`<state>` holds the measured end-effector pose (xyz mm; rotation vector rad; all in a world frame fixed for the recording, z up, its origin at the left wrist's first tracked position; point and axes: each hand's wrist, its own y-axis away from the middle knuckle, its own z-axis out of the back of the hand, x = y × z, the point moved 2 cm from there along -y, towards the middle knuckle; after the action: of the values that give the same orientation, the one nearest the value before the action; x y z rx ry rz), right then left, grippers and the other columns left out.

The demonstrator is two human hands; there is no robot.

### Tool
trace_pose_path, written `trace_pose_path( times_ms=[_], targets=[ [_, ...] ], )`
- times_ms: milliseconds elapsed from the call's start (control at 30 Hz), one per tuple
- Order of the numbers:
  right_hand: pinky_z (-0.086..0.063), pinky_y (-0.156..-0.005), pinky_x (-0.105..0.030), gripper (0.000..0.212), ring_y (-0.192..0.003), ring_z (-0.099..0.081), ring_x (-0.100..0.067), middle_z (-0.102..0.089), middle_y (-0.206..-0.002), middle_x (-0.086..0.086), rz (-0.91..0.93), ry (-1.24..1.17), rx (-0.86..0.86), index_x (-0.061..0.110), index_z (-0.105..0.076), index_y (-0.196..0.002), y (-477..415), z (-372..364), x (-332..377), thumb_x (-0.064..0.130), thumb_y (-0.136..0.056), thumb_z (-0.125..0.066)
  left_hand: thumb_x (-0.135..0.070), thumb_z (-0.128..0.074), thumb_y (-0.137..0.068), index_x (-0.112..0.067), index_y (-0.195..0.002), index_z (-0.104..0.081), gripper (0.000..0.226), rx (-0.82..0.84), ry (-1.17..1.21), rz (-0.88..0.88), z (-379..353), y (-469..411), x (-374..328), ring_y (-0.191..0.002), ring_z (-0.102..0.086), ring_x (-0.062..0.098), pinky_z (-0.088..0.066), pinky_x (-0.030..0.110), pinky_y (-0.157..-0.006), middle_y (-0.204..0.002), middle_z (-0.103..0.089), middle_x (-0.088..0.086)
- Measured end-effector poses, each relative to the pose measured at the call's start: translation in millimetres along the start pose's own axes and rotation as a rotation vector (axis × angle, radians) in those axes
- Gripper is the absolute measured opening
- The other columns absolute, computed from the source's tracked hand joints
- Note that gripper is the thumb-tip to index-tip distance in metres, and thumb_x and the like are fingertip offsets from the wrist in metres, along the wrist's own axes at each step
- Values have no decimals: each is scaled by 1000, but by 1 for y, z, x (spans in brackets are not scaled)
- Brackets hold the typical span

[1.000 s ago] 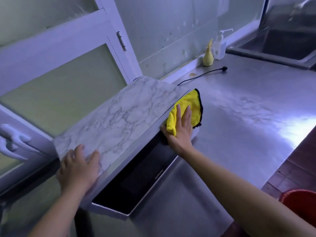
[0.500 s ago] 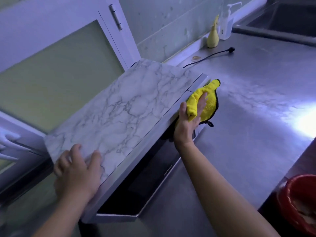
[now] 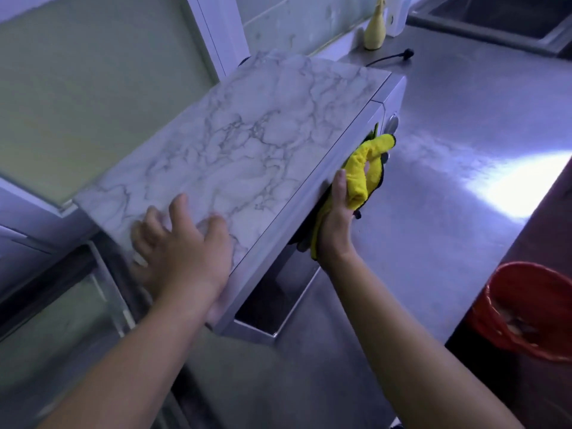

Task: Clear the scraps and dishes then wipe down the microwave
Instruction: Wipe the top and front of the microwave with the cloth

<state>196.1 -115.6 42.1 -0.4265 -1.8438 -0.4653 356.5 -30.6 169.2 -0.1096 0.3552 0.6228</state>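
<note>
The microwave [image 3: 247,144], likely heavy, is steadied at the bench's [image 3: 464,150] back edge by the left hand [image 3: 182,252] flat on top; the soft cloth [image 3: 365,168] is gripped against its front by the right hand [image 3: 337,224].

One microwave [image 3: 247,144], one yellow cloth [image 3: 360,168], one left hand [image 3: 182,252], one right hand [image 3: 335,224], one red bucket [image 3: 495,329], one yellow bottle [image 3: 375,32]

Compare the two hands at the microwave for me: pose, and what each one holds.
The left hand lies spread on the marbled top of the microwave; the right hand stands edge-on against its front. The left hand holds nothing; the right hand holds a yellow cloth to the front. Both are bare and at the microwave.
</note>
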Motion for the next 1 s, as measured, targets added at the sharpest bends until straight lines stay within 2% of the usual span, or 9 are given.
trace_pose_path(
  times_ms=[100, 200, 367, 433, 533, 667, 767, 867, 1000],
  targets=[
    [-21, -122, -36, 83, -146, -22, 3, -23, -160, 20, 25, -8, 116, 55, -20, -146, 103, 1, 13, 82, -75, -54, -52, -39, -92, -40, -145, -28, 55, 18, 20, -30, -4, -3, 5, -149, -4, 19, -11, 58, -116, -159, -14, -3],
    [-40, -95, -8, 116, -114, -52, 14, -46, -140, 18, -375, -29, 335, 35, -27, -152, 182, 4, -1, 88, -51, -49, -52, -37, -93, -40, -145, -29, 54, 26, 12, -66, -7, -4, 8, -148, -6, 22, -13, 60, -114, -159, -17, -1],
    [-8, -123, -49, 81, -153, -3, -10, 0, -165, 20, -104, 176, 310, 58, 1, -148, 206, 6, -17, 85, -82, -37, -48, -33, -94, -36, -147, -26, 55, 46, -16, -89, -6, -3, 6, -149, -4, 25, -15, 63, -112, -159, -15, 2],
    [-21, -121, -46, 93, -150, -21, -15, -16, -165, 10, -283, 173, 372, 57, -4, -151, 219, 15, -39, 89, -73, -45, -48, -31, -94, -35, -147, -26, 55, 48, -20, -87, -5, -3, 5, -149, -5, 26, -16, 64, -111, -159, -16, 4],
    [-20, -123, -40, 79, -149, -15, -1, -11, -160, 27, -335, -5, 478, 67, -20, -141, 247, 40, -33, 79, -73, -56, -47, -29, -93, -34, -145, -29, 54, 40, -36, -84, -5, -1, 4, -148, -7, 28, -18, 63, -109, -156, -20, 5],
    [-29, -119, -46, 106, -137, -47, -20, -51, -148, 0, -657, -242, 356, 23, -51, -141, 250, 96, -17, 68, -51, -84, -48, -27, -92, -33, -145, -27, 55, 35, -42, -77, -3, 1, 2, -148, -7, 29, -21, 63, -108, -156, -20, 5],
    [-54, -90, -49, 68, -104, -70, -39, -70, -118, -21, -878, -281, 222, 7, -61, -127, 220, 137, -3, 56, -80, -66, -50, -27, -92, -33, -145, -27, 55, 34, -41, -66, -2, 2, 0, -147, -8, 29, -21, 63, -108, -155, -20, 4],
    [-62, -66, -40, 46, -80, -75, -31, -76, -95, -18, -801, -295, 127, 7, -64, -115, 172, 154, 22, 46, -98, -47, -50, -29, -91, -34, -143, -29, 54, 14, -33, -56, -3, 3, 0, -146, -11, 27, -23, 62, -107, -153, -23, 3],
    [-53, -85, -28, 24, -80, -66, -7, -60, -80, 8, -432, -197, 94, 21, -54, -111, 71, 153, 32, 40, -102, -43, -51, -33, -89, -36, -139, -32, 52, 4, -12, -36, -2, 3, 0, -145, -12, 23, -22, 57, -108, -151, -24, -1]
  ],
)
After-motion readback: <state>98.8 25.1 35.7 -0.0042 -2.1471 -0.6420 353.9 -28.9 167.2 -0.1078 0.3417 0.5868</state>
